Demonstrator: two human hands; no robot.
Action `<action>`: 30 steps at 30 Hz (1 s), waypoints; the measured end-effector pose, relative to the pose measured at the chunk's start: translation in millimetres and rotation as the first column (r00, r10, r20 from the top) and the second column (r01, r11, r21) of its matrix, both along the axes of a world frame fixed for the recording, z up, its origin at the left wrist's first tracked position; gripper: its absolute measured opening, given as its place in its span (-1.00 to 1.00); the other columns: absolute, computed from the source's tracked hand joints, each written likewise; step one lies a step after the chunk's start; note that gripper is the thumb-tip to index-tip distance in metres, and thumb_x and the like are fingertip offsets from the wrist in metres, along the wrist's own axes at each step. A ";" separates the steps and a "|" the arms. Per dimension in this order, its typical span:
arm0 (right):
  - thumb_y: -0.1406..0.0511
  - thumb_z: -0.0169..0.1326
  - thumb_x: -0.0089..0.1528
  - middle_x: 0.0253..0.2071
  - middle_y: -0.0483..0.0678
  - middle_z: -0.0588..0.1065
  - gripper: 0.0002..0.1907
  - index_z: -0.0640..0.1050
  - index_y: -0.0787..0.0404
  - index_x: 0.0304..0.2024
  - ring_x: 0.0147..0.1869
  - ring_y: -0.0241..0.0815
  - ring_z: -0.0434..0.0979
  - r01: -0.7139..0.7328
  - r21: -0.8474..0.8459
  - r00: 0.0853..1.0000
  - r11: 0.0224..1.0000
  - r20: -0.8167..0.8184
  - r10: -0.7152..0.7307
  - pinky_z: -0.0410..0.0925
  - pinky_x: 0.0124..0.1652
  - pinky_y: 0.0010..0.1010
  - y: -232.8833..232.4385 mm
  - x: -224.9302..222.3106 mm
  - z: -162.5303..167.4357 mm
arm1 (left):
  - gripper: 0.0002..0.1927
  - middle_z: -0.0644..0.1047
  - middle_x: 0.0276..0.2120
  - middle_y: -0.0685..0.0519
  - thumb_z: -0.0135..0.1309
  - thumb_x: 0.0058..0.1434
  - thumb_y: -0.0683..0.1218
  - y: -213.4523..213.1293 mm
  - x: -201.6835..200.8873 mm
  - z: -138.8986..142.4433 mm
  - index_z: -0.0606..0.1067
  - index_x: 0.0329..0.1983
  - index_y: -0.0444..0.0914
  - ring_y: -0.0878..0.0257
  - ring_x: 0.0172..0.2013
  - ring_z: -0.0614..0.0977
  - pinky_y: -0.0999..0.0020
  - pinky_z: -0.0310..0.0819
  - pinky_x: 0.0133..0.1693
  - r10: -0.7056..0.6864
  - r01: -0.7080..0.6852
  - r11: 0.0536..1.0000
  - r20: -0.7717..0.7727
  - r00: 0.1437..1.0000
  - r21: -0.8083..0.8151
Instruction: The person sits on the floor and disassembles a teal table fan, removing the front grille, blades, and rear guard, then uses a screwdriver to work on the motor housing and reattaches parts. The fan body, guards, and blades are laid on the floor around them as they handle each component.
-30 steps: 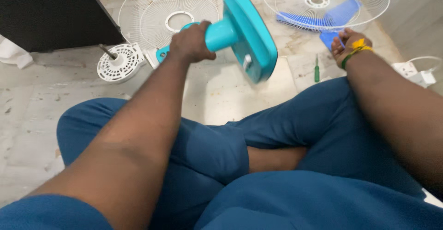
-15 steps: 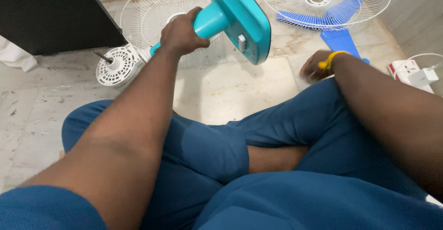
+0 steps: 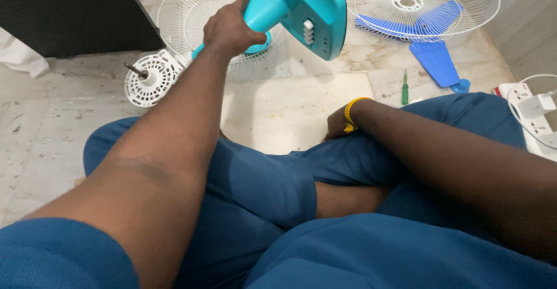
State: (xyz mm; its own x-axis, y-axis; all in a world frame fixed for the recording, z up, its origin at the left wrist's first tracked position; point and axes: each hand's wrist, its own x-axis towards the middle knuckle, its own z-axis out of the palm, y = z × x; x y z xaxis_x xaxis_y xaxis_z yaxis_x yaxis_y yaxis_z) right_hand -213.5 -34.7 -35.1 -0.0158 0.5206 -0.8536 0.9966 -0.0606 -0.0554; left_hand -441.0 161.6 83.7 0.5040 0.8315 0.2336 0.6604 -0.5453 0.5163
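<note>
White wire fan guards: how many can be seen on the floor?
2. One white wire fan guard lies behind the left hand and the teal fan base; the other lies at upper right, over a blue blade. Others may lie out of frame.

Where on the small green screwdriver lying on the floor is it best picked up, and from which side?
Probably by its handle, from above. The green screwdriver lies flat on the marble floor, lengthwise away from the person, with bare floor on both sides, beside the blue fan blade. The right hand rests on the knee, nearest it; the left hand holds the teal fan base.
</note>
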 end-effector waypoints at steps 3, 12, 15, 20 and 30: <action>-0.01 0.07 0.27 -0.13 0.10 0.67 -0.48 0.66 0.31 -0.08 -0.17 -0.02 0.63 0.282 -0.044 0.915 0.959 -0.289 -0.282 0.45 -0.17 -0.21 2.8 3.2 5.1 | -0.02 0.61 0.02 0.01 0.35 -0.18 0.08 -0.3 -0.3 -0.2 0.33 0.42 0.14 -0.01 -0.01 0.65 0.07 0.51 0.04 0.005 -0.005 1.000 -0.006 1.000 -0.006; 0.35 -0.01 0.33 0.01 0.01 0.60 -0.62 0.46 0.21 0.22 -0.09 -0.15 0.66 0.806 0.356 0.569 0.472 -0.684 -0.457 0.53 -0.15 -0.30 15.9 39.2 37.1 | 0.06 0.58 0.05 -0.04 0.42 -0.23 0.09 25.6 -4.9 -4.8 0.30 0.43 0.02 -0.01 0.04 0.62 0.08 0.46 0.07 0.046 -0.051 0.997 0.076 0.996 0.065; 0.36 0.03 0.31 0.01 -0.01 0.59 -0.61 0.50 0.21 0.20 -0.06 -0.14 0.65 0.882 0.326 0.465 0.339 -0.715 -0.521 0.54 -0.14 -0.28 14.7 62.7 40.1 | 0.05 0.59 0.07 -0.02 0.43 -0.22 0.13 26.4 -7.1 -8.3 0.30 0.43 0.05 0.02 0.05 0.62 0.12 0.46 0.10 0.004 -0.006 1.000 0.058 0.998 0.028; 0.33 0.12 0.29 0.02 0.00 0.57 -0.71 0.57 0.25 0.06 0.01 -0.13 0.62 0.894 0.329 0.436 0.303 -0.791 -0.429 0.55 -0.09 -0.25 31.8 87.2 41.4 | 0.03 0.59 0.05 -0.02 0.42 -0.21 0.17 1.7 -6.4 -14.8 0.30 0.42 0.14 -0.02 0.03 0.63 0.05 0.50 0.04 -0.204 0.206 0.978 -0.070 0.976 0.015; 0.20 0.13 0.22 0.25 0.05 0.49 -0.46 0.45 0.11 0.25 0.21 -0.12 0.50 0.754 0.221 0.471 0.618 -0.838 -0.275 0.38 0.10 -0.21 68.1 71.0 41.0 | -0.04 0.62 -0.02 0.03 0.35 -0.19 0.12 -46.3 -7.5 -21.9 0.33 0.39 0.19 0.01 -0.01 0.64 0.03 0.54 -0.01 -0.350 0.348 0.936 -0.268 0.898 -0.056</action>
State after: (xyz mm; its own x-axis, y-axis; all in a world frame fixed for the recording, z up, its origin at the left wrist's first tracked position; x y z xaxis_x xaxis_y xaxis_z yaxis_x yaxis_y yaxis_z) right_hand -142.5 33.4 5.8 -0.0051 0.9549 -0.2967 0.3981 -0.2702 -0.8766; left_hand -448.5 115.3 61.8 0.8047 0.5921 0.0428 0.5429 -0.7633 0.3501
